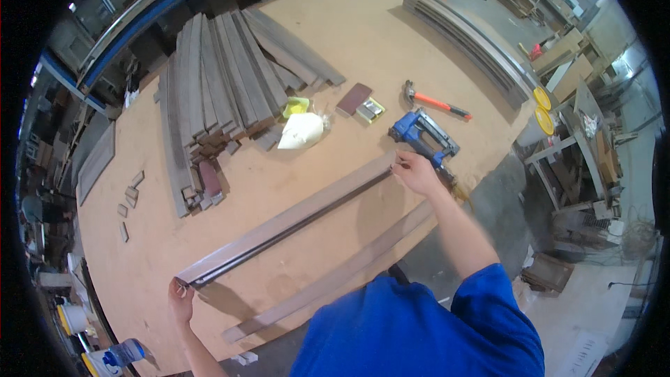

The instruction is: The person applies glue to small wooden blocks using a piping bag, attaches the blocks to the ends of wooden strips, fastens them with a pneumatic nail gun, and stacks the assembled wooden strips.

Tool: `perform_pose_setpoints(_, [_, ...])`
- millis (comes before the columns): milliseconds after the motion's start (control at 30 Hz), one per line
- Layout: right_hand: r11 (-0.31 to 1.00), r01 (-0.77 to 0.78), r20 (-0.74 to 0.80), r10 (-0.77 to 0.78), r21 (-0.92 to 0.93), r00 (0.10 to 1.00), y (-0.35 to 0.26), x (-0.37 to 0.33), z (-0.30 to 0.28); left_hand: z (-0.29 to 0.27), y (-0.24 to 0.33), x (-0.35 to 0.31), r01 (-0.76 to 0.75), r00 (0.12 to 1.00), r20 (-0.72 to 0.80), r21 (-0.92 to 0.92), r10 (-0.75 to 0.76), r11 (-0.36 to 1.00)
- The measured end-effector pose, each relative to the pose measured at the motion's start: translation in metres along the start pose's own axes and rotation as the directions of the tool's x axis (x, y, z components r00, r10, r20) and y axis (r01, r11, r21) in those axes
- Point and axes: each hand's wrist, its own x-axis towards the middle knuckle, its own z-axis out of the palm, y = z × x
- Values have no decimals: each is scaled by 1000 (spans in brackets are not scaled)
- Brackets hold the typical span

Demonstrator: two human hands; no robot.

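Observation:
A long grey-brown wooden board (pixel 293 215) runs slantwise across the table in front of me, a dark groove or strip along its near edge. My left hand (pixel 181 299) has its fingers closed round the board's lower left end. At the upper right end, my right hand (pixel 417 173) pinches the other tip. Just beyond the right hand lies a blue nail gun (pixel 423 134). A second board (pixel 328 274) rests along the near table edge, below the one I hold. Parts of both board ends are covered by my fingers.
A large pile of grey boards (pixel 223 77) lies at the back left; more boards (pixel 467 45) are stacked at the far right. On the table (pixel 335 14) are a hammer (pixel 440 103), a white bag (pixel 301 131), a dark red sanding pad (pixel 354 98) and several small offcuts (pixel 131 193).

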Motion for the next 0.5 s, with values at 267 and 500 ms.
perform_pose_setpoints(267, [1000, -17, 102, 17, -7, 995, -30, -1, -17, 0, 21, -11, -122, 988, -84, 119, 132, 985])
perform_pose_setpoints(500, [1000, 7, 98, -5, -26, 995, -20, -1, -16, -6, 35, -2, -88, 994, -67, 48, 91, 995])
